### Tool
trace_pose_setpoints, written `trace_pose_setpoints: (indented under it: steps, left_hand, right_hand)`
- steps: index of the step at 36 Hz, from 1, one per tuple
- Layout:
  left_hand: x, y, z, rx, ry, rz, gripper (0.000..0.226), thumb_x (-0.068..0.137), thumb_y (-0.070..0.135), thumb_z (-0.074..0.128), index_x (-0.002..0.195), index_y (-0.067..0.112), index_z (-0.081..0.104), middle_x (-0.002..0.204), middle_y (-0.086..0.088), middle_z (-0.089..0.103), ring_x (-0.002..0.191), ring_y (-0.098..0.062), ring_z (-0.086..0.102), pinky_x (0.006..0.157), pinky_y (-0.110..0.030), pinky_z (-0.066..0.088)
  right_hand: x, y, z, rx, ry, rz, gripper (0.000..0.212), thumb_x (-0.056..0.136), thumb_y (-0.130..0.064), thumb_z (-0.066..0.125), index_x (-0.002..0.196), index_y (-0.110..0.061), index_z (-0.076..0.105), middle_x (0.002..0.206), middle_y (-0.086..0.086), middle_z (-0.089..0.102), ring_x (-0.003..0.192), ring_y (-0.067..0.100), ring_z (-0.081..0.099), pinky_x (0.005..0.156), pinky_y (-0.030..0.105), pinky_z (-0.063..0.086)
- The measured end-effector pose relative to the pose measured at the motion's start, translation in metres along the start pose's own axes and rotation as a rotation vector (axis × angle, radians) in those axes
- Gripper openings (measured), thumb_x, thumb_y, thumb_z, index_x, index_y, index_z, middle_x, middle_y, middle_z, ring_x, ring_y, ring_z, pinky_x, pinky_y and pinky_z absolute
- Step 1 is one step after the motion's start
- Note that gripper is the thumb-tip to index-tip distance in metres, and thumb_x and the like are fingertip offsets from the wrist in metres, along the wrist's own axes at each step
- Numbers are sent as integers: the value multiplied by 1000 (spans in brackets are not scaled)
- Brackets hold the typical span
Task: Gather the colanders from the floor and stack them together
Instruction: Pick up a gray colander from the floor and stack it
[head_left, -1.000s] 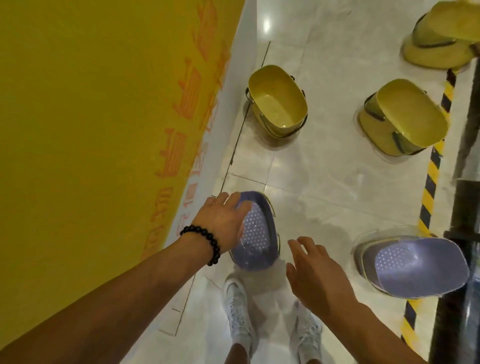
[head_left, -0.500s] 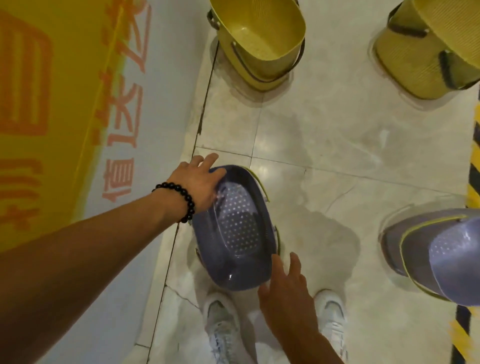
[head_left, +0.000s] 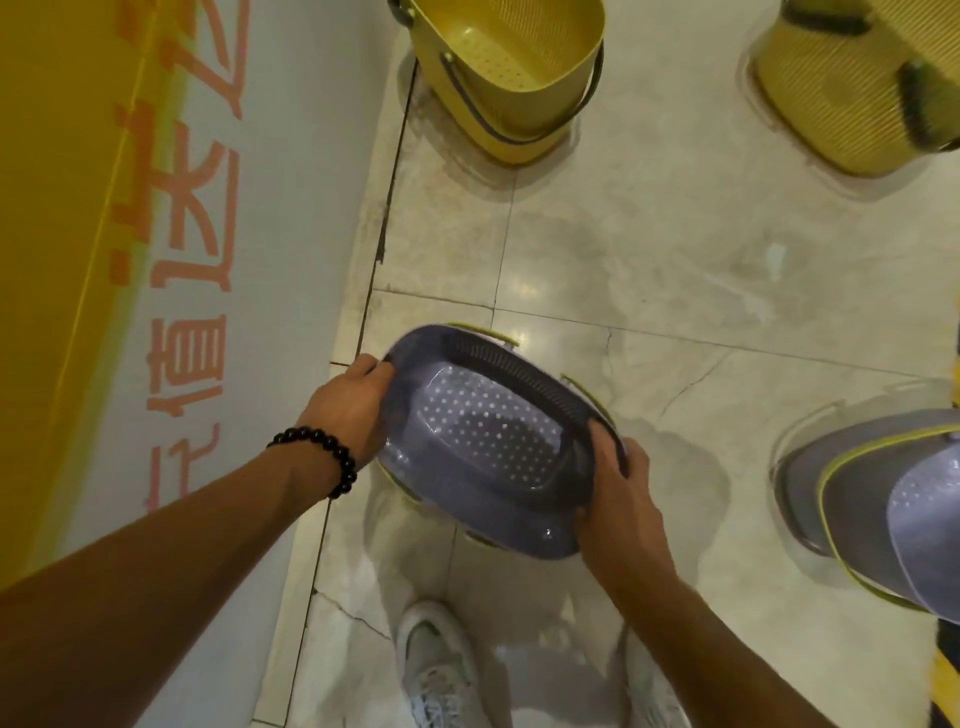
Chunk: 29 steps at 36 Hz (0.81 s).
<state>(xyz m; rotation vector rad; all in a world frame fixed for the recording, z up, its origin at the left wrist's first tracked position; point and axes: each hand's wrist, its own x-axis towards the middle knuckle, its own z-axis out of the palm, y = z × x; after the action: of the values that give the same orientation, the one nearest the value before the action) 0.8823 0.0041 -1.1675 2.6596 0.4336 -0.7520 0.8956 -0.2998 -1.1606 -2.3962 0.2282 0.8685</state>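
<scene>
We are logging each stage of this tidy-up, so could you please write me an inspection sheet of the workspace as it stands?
Surface: glossy marble-look floor tiles, hairline cracks, dark seam along the wall.
Job's things: purple colander tilted between both hands; second purple colander at the right edge; two yellow colanders, one upright, one cut off by the frame.
Clutter: nothing seen.
Grippers: left hand and right hand each grip the purple colander's rim.
Cables: nothing seen.
Surroundings: wall with orange lettering to the left; white shoes below.
</scene>
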Motion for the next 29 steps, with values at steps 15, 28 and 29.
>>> trace_pose_setpoints:
  steps: [15,28,29]
  left_hand:
    - [-62,21,29,-328,56,-270,57,84,21,75,131,18,42,123,-1,45,76,-10,50,65,-16,40]
    - [-128,95,-148,-189,113,-79,77,82,29,73,146,25,30,140,2,40,92,-21,58,75,-30,50]
    - [-134,107,-164,-192,121,-56,77,82,31,73,146,27,30,140,3,39,93,-19,57,76,-30,49]
  right_hand:
    - [75,-25,-54,-378,-24,-403,56,82,-92,30,126,-60,43,120,-10,64,102,20,63,87,40,55]
    - [-41,-77,-219,-307,-13,-406,107,79,2,63,158,-43,5,157,-2,20,114,42,60,92,47,53]
    - [-51,-78,-238,-285,-8,-402,110,78,3,63,157,-44,4,158,-4,19,118,40,59,96,48,52]
